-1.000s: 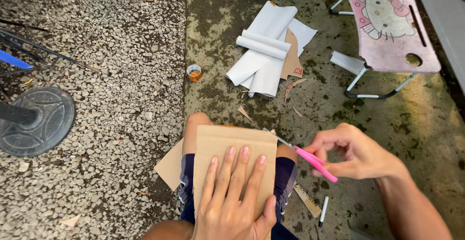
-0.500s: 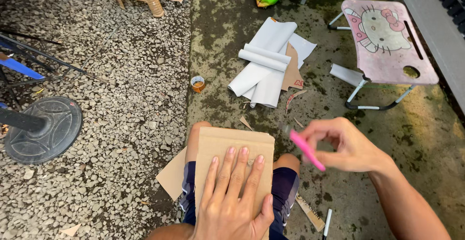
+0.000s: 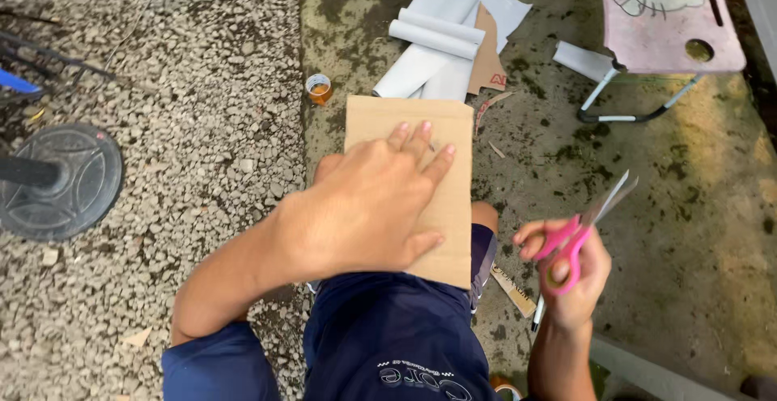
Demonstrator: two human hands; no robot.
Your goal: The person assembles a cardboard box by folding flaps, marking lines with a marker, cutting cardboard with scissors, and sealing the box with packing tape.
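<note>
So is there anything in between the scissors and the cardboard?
Nothing visible. The right hand holds the pink scissors off to the side of the cardboard sheet, with only bare ground between. The left hand lies flat on top of the sheet.

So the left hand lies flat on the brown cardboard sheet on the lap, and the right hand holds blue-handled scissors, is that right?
Not quite: the handles are pink, not blue. In the head view the right hand holds pink-handled scissors, while the left hand lies flat on the brown cardboard sheet on the lap, as you said.
</note>
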